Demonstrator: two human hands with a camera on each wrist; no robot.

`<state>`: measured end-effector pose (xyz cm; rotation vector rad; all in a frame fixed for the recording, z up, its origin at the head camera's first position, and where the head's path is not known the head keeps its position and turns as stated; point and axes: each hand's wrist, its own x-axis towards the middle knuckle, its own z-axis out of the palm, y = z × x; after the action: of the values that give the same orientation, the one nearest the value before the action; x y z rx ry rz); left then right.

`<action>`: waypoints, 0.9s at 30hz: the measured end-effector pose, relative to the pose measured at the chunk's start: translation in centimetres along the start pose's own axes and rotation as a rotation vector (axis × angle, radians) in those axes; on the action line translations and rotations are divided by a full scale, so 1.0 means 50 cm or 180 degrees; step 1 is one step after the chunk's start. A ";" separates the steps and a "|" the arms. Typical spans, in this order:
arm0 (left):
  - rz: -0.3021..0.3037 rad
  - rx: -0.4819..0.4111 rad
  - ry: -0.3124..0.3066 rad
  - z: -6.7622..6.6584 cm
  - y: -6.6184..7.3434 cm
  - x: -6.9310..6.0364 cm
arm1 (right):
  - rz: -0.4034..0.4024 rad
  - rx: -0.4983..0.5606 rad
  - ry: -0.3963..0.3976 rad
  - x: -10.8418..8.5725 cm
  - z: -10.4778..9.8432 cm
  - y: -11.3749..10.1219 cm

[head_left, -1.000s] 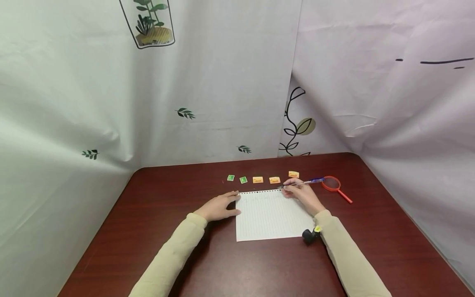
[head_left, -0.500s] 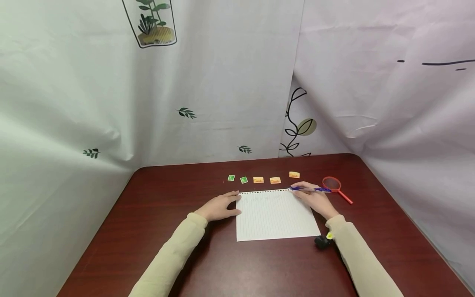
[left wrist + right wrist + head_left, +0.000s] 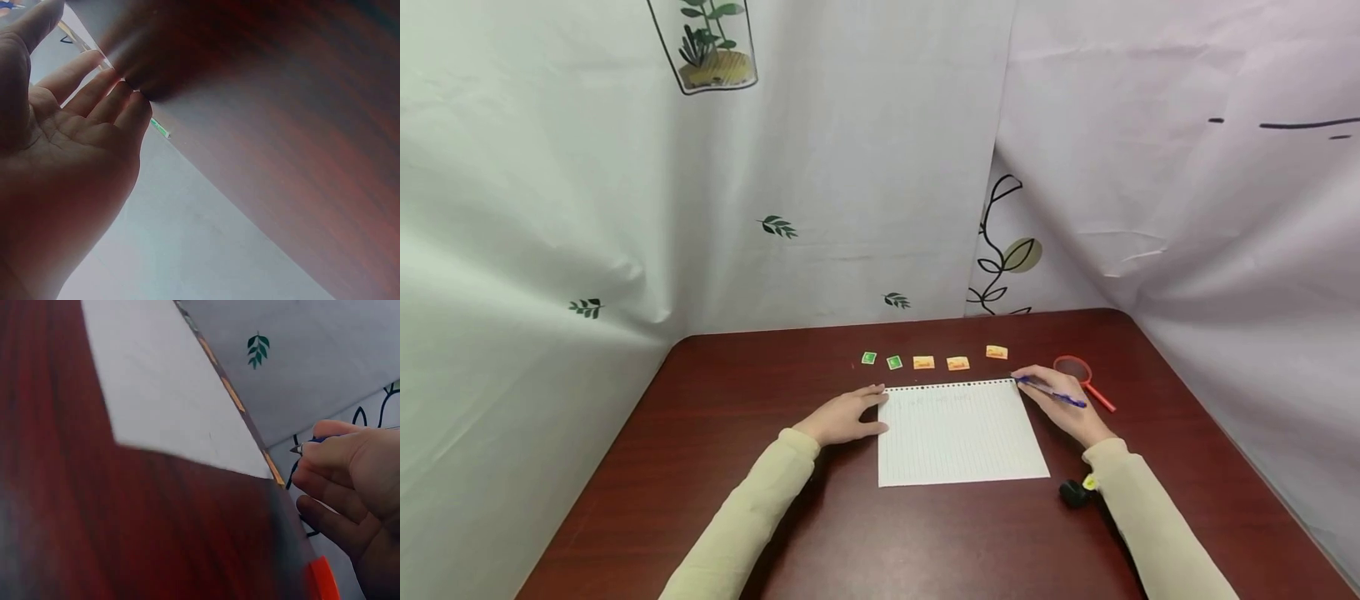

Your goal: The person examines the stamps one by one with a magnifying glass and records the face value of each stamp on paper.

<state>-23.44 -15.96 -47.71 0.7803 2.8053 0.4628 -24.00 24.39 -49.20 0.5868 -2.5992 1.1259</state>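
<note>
A lined sheet of paper (image 3: 962, 442), punched with holes along its far edge, lies flat on the table; faint marks show near its top. My left hand (image 3: 842, 418) rests at the sheet's left edge, thumb and fingers extended, and the left wrist view shows its palm. Between thumb and fingers my right hand (image 3: 1066, 407) pinches a blue ballpoint pen (image 3: 1070, 400) by the sheet's far right corner. In the right wrist view the pen's tip (image 3: 296, 450) points out past the fingers, seemingly off the paper.
Behind the sheet lie small green stamp-like pieces (image 3: 894, 362) and orange ones (image 3: 958, 364) in a row. A red magnifying glass (image 3: 1101, 397) lies just beyond my right hand. Printed cloth (image 3: 850, 167) hangs around the brown table (image 3: 737, 375).
My right hand has moved right with the pen, from over the sheet's top line to its far right corner. The pen's back end has swung toward me. The left hand stays put.
</note>
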 end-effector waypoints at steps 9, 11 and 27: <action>-0.0019 -0.0034 -0.0003 0.000 0.002 0.000 | -0.0317 -0.0531 -0.0127 -0.017 -0.026 0.012; -0.0010 -0.0028 0.0002 0.000 0.002 0.000 | -0.0340 -0.0611 -0.0145 -0.019 -0.030 0.017; 0.0012 0.0001 -0.0007 0.000 0.000 0.001 | -0.0146 -0.0854 -0.0549 -0.031 -0.044 0.031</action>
<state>-23.48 -15.95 -47.69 0.7857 2.8025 0.4617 -23.19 27.39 -49.29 0.7039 -2.8018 0.7230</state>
